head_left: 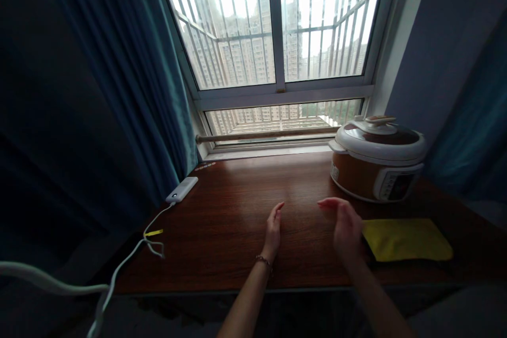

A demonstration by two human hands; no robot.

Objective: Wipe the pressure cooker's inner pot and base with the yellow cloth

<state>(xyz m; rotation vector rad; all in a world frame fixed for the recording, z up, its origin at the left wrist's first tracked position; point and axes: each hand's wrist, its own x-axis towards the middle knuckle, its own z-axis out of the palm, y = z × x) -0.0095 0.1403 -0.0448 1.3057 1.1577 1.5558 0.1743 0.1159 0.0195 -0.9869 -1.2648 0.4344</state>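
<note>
My left hand (273, 229) is over the middle of the brown wooden table (233, 222), seen edge-on with its fingers stretched forward and nothing in it. A thin bracelet (263, 260) circles that wrist. To its right, my right hand (346, 228) is slightly blurred, its fingers extended and bent inward towards the left, also holding nothing. A gap of bare tabletop separates the two palms, which face each other. Nearest to the right hand lies a flat yellow cloth-like piece with a dark edge (407, 239); whether it is a cloth or a pouch I cannot tell.
An electric cooker (356, 171) with a white lid stands at the back right. At the left edge lies a white power bank or similar device (182, 189) with a white cable (124, 263) running off the table. Behind are a barred window (277, 26) and a blue curtain (134, 63).
</note>
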